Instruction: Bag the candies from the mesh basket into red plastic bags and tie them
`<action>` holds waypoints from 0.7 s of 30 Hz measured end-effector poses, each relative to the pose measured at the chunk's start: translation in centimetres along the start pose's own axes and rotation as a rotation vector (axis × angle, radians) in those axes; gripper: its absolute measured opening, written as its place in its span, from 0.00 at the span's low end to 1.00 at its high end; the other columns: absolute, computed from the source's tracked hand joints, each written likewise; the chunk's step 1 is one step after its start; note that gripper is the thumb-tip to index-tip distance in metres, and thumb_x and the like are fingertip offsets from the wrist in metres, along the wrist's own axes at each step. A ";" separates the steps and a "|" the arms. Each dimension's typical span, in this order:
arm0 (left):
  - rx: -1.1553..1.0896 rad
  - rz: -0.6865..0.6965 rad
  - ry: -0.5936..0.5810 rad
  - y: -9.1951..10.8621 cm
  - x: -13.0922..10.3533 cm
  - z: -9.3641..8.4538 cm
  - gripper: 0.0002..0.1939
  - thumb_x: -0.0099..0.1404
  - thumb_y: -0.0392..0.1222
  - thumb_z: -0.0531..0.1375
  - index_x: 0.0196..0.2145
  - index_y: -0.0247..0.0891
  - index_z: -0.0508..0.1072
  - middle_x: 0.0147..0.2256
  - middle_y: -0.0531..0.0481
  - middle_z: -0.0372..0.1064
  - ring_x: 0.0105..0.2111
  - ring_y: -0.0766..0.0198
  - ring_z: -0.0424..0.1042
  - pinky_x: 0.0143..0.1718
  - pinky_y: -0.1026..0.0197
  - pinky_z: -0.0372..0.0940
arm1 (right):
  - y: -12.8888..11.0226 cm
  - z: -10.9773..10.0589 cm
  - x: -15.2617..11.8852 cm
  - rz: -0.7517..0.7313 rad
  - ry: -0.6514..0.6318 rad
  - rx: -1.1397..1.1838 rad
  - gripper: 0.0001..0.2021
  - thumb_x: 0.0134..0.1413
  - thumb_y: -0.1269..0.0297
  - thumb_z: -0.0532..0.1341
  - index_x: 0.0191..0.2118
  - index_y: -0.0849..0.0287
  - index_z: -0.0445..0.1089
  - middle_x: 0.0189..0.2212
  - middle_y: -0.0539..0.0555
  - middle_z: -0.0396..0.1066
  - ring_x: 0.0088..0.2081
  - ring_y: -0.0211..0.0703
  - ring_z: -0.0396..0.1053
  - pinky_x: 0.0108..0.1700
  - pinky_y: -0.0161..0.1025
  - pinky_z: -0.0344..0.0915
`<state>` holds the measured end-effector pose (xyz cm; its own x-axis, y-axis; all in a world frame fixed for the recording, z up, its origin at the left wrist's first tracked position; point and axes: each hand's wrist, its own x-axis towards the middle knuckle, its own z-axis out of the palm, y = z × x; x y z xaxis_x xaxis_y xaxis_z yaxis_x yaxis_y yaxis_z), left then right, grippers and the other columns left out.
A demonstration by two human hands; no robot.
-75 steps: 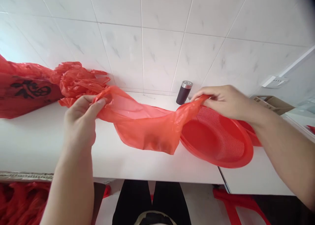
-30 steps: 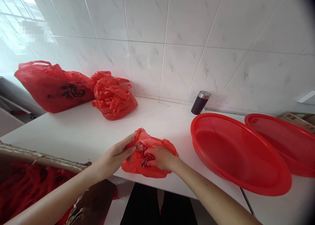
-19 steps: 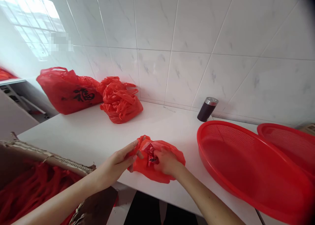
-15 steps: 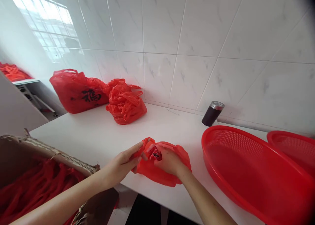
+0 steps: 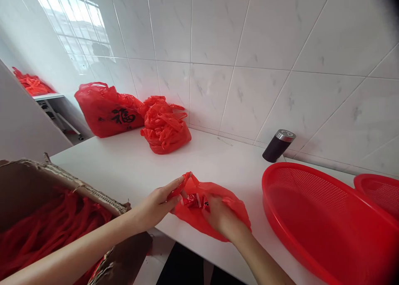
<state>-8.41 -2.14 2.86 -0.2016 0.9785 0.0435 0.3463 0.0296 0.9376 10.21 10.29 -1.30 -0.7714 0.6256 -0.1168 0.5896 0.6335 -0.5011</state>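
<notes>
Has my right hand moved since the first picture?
Yes, leftward: your right hand was right of the dark tumbler; now it's left of it.

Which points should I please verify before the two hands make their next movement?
1. Left hand pinches the edge of the red bag: ok.
2. Mouth of the red bag open: ok.
3. Right hand inside it, beside the small red packets: ok.
4. Right hand's grip on a packet: cannot tell, partly hidden.
5. Red basket apart from the bag: ok.

Brt. glare, wall (image 5: pixel 215 65) upper L
</notes>
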 end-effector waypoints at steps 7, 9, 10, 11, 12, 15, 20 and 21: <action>0.031 -0.101 -0.030 1.1 -0.7 -2.0 0.07 0.60 0.46 0.61 0.30 0.41 0.76 0.24 0.51 0.69 0.24 0.63 0.66 0.26 0.64 0.65 | 1.1 -6.2 -4.9 -0.187 0.137 -0.531 0.07 0.55 0.60 0.61 0.36 0.55 0.72 0.29 0.55 0.74 0.37 0.53 0.71 0.57 0.63 0.52; 0.004 -0.127 -0.042 1.6 -0.6 -3.4 0.11 0.60 0.48 0.61 0.25 0.40 0.74 0.21 0.51 0.67 0.22 0.64 0.65 0.25 0.65 0.64 | 2.7 -9.0 -5.9 -0.275 0.110 -0.684 0.04 0.53 0.65 0.61 0.29 0.56 0.71 0.23 0.53 0.71 0.32 0.50 0.70 0.59 0.65 0.48; -0.031 -0.135 -0.033 2.0 -0.4 -4.2 0.11 0.59 0.48 0.62 0.25 0.40 0.74 0.20 0.51 0.67 0.23 0.64 0.65 0.26 0.65 0.64 | 3.4 -10.5 -6.2 -0.334 0.109 -0.709 0.06 0.54 0.69 0.59 0.27 0.55 0.70 0.22 0.51 0.70 0.30 0.47 0.70 0.60 0.64 0.49; -0.089 -0.140 -0.003 2.5 -0.1 -4.9 0.11 0.59 0.48 0.63 0.26 0.39 0.75 0.21 0.50 0.68 0.24 0.64 0.66 0.27 0.65 0.65 | 3.9 -12.0 -6.4 -0.399 0.135 -0.701 0.09 0.54 0.72 0.57 0.27 0.55 0.70 0.23 0.50 0.70 0.30 0.46 0.70 0.60 0.62 0.50; -0.167 -0.138 0.043 3.0 0.3 -5.6 0.10 0.58 0.48 0.64 0.27 0.39 0.76 0.23 0.49 0.69 0.26 0.64 0.67 0.29 0.64 0.66 | 4.3 -13.5 -6.6 -0.450 0.194 -0.663 0.10 0.56 0.74 0.54 0.29 0.54 0.70 0.26 0.50 0.71 0.33 0.45 0.70 0.60 0.59 0.53; -0.408 -0.087 0.168 5.0 1.6 -6.7 0.09 0.57 0.45 0.64 0.31 0.36 0.77 0.31 0.47 0.73 0.32 0.62 0.70 0.37 0.61 0.69 | 4.9 -17.1 -6.9 -0.422 0.510 -0.467 0.11 0.59 0.68 0.52 0.39 0.53 0.72 0.43 0.53 0.72 0.44 0.45 0.70 0.49 0.47 0.67; -0.418 0.023 0.074 7.3 2.8 -6.0 0.08 0.60 0.40 0.61 0.32 0.34 0.78 0.35 0.45 0.74 0.37 0.61 0.71 0.41 0.60 0.68 | 5.0 -19.1 -7.8 -0.086 0.572 -0.191 0.12 0.58 0.62 0.56 0.43 0.47 0.74 0.40 0.51 0.74 0.37 0.43 0.73 0.33 0.39 0.70; -0.413 0.052 0.054 7.5 2.9 -5.7 0.08 0.60 0.39 0.60 0.33 0.34 0.77 0.37 0.45 0.73 0.39 0.60 0.70 0.42 0.59 0.67 | 4.8 -19.3 -7.9 -0.022 0.557 -0.110 0.11 0.57 0.61 0.57 0.43 0.47 0.74 0.38 0.51 0.75 0.35 0.42 0.74 0.32 0.38 0.70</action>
<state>-11.66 -0.25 11.99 -0.2452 0.9641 0.1018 -0.0366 -0.1141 0.9928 23.77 17.19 13.71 -0.5590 0.7382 0.3776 0.6192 0.6745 -0.4020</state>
